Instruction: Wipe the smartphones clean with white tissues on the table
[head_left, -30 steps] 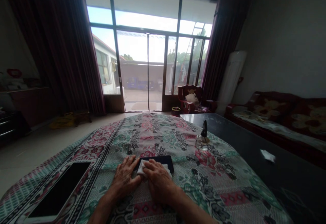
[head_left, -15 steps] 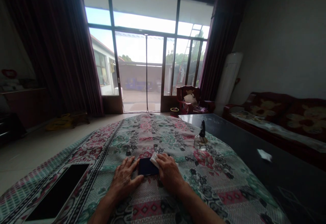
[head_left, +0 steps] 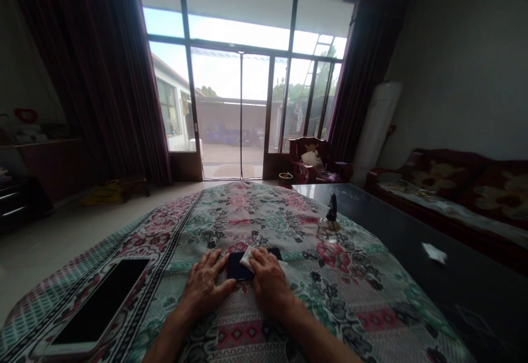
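Head view: left hand (head_left: pixel 204 284) splayed; right hand (head_left: pixel 270 283) clamped on white tissue (head_left: pixel 246 258); navy slab (head_left: pixel 236 267) beneath, probably stiff, slick; best held by edges.

No lettering, number, brand or sign is showing legibly on anything in view; any print out past the glass (too small and hazy) is staying unreadable.

The right hand (head_left: pixel 270 280) holds a folded white cloth (head_left: pixel 247 258) against a dark blue flat object (head_left: pixel 236 269) on the cloth-covered desk (head_left: pixel 198 341); the left hand (head_left: pixel 206 283) touches its left edge. From that object, a white-framed phone (head_left: pixel 99 305) with a dark screen lies at 8 o'clock, a clear bottle (head_left: pixel 329 231) with a black top stands at 2, and glass doors (head_left: pixel 235 115) are at 12.
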`<state>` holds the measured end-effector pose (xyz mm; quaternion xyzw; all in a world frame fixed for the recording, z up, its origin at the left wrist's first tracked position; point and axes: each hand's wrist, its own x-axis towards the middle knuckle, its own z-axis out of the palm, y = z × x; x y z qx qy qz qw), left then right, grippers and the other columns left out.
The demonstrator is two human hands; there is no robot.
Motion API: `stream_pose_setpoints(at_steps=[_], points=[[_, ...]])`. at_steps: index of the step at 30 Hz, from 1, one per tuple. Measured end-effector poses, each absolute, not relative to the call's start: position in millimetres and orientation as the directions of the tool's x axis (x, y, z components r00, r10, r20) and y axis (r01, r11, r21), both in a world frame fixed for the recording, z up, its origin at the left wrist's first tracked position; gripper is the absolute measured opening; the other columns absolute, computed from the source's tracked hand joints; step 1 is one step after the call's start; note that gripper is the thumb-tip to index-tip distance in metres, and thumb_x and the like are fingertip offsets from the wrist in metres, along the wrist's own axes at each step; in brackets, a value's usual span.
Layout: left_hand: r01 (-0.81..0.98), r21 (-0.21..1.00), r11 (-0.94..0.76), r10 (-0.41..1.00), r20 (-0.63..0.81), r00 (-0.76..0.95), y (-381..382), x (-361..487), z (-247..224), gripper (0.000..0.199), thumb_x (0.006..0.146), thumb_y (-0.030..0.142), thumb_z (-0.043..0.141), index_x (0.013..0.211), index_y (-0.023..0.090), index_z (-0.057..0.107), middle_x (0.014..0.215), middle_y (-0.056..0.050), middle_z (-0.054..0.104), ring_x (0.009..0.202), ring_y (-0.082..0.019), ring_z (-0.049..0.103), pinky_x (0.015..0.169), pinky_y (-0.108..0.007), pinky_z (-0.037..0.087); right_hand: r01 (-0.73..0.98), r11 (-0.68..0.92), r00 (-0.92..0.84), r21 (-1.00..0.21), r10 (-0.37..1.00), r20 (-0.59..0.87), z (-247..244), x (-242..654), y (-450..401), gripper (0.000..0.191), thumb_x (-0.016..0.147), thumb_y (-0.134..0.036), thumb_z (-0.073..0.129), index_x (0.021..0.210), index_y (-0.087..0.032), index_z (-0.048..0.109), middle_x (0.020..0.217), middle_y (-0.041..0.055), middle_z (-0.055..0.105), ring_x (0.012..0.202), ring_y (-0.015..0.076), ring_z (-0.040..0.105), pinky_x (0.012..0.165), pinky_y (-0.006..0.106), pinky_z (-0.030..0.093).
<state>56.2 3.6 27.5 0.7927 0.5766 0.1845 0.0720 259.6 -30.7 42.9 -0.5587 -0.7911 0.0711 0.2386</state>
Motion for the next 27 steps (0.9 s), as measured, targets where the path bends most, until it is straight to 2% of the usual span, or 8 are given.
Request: stream_pose_setpoints(at_steps=[5, 9, 13, 19, 24, 27], points=[[0.881, 0.322, -0.347, 0.931, 0.23, 0.283, 3.9, 54.6, 25.0, 0.058, 0.078, 0.039, 0.059, 0.134, 0.028, 0.051, 0.146, -0.008, 0.045, 0.138, -0.033, 0.032, 0.109, -0.049, 0.03, 0.764, 0.503, -0.428, -0.403, 0.864, 0.267, 47.6, 242.9, -34.9, 0.054, 0.081, -0.019, 0.045, 0.135, -0.024, 0.048, 0.145, 0.0014, 0.044, 0.138, 0.0209, 0.029, 0.115, 0.04, 0.017], [0.882, 0.309, -0.355, 0.928, 0.231, 0.292, 4.1, 54.0, 24.1, 0.057, 0.079, 0.038, 0.057, 0.134, 0.029, 0.05, 0.147, -0.007, 0.044, 0.139, -0.032, 0.032, 0.109, -0.05, 0.031, 0.742, 0.524, -0.45, -0.418, 0.852, 0.268, 47.8, 241.9, -35.3, 0.052, 0.081, -0.019, 0.043, 0.133, -0.025, 0.051, 0.144, -0.0002, 0.045, 0.137, 0.0199, 0.031, 0.114, 0.038, 0.017], [0.894, 0.296, -0.337, 0.936, 0.209, 0.284, 4.0, 54.6, 25.7, 0.058, 0.079, 0.041, 0.057, 0.136, 0.03, 0.049, 0.147, -0.007, 0.044, 0.139, -0.032, 0.031, 0.109, -0.049, 0.03, 0.762, 0.469, -0.387, -0.446, 0.883, 0.267, 41.7, 249.3, -31.1, 0.053, 0.08, -0.018, 0.045, 0.133, -0.025, 0.051, 0.145, -0.0015, 0.045, 0.137, 0.0214, 0.03, 0.114, 0.039, 0.017], [0.9, 0.284, -0.331, 0.938, 0.202, 0.281, 1.3, 56.2, 30.8, 0.058, 0.08, 0.043, 0.057, 0.136, 0.029, 0.048, 0.148, -0.007, 0.043, 0.14, -0.03, 0.03, 0.11, -0.048, 0.029, 0.843, 0.319, -0.202, -0.434, 0.934, 0.295, 39.5, 269.7, -20.8, 0.05, 0.081, -0.013, 0.04, 0.126, -0.022, 0.058, 0.142, 0.0004, 0.049, 0.135, 0.0218, 0.034, 0.114, 0.039, 0.019], [0.898, 0.291, -0.33, 0.94, 0.192, 0.284, 2.1, 55.6, 30.0, 0.058, 0.08, 0.045, 0.057, 0.135, 0.027, 0.049, 0.148, -0.007, 0.042, 0.14, -0.031, 0.029, 0.111, -0.048, 0.029, 0.893, 0.171, -0.027, -0.416, 0.944, 0.33, 39.1, 286.4, -10.4, 0.05, 0.081, -0.011, 0.039, 0.127, -0.016, 0.058, 0.139, 0.0063, 0.051, 0.132, 0.0209, 0.038, 0.113, 0.034, 0.022], [0.901, 0.29, -0.324, 0.942, 0.186, 0.279, 3.2, 55.2, 29.5, 0.058, 0.08, 0.045, 0.057, 0.135, 0.027, 0.049, 0.149, -0.008, 0.041, 0.14, -0.031, 0.029, 0.111, -0.049, 0.028, 0.891, 0.17, 0.001, -0.421, 0.927, 0.375, 37.0, 289.7, -7.7, 0.05, 0.081, -0.009, 0.039, 0.127, -0.013, 0.057, 0.138, 0.0092, 0.05, 0.131, 0.0205, 0.039, 0.112, 0.032, 0.023]])
